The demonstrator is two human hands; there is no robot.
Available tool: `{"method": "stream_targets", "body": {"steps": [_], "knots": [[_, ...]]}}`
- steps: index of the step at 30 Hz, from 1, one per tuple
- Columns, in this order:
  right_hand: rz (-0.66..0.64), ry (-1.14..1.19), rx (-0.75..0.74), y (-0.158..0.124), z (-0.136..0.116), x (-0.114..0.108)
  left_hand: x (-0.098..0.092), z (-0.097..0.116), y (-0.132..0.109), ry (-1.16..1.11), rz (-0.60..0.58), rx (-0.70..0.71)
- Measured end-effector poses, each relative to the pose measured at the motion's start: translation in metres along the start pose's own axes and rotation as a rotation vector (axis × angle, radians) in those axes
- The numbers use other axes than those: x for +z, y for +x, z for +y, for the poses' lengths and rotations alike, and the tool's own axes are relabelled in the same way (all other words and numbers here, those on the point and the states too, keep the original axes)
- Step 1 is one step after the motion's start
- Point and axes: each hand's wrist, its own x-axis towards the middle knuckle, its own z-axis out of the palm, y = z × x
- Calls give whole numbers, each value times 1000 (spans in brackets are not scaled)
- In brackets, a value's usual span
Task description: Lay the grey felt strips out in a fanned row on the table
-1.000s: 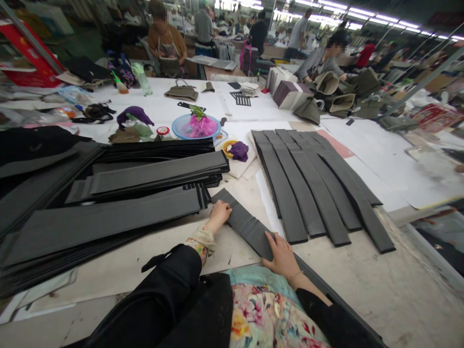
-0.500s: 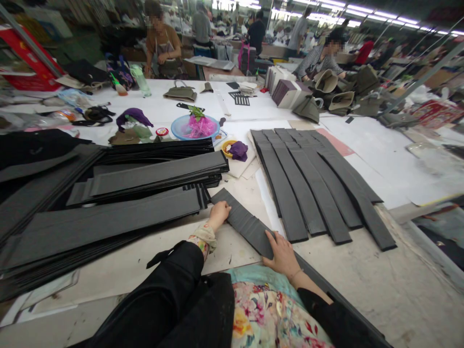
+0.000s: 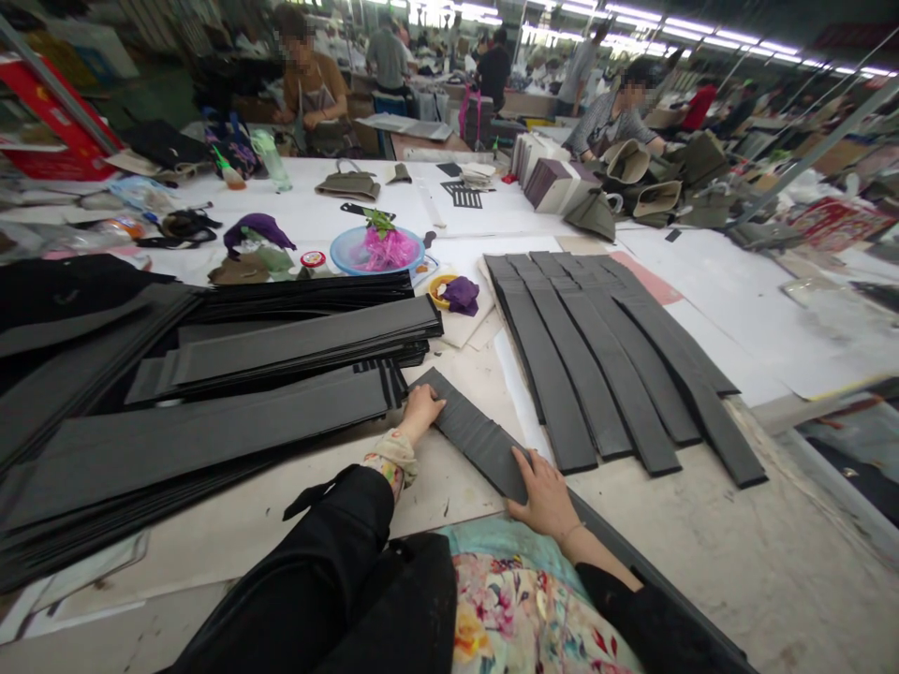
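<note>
Stacked strips [image 3: 211,393] at far L. L hand [image 3: 421,417]: grip open, not clenched, pressed against edge of dark grey strip [image 3: 474,435], which lies on table [image 3: 449,487] btw the piles. R hand [image 3: 544,491] also open, flat on strip's near end. Fanned strips [image 3: 618,365] to R.

The left hand [image 3: 422,413] lay palm down, its fingers together, angled rightward from a black sleeve. The right hand [image 3: 543,491] sat nearer, fingers spread flat.
</note>
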Motion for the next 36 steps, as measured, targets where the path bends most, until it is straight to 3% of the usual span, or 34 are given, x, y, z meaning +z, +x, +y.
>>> {"method": "stream_targets", "body": {"steps": [11,20,36], "knots": [[-4,-21,-13,-5,3,1,-2,2,13,6,-157,-3],[20,-2,-1,-10,6,1,6,5,-7,63,11,22],[13,-8,-4,-6,1,0,-2,6,-4,85,54,-11]]}}
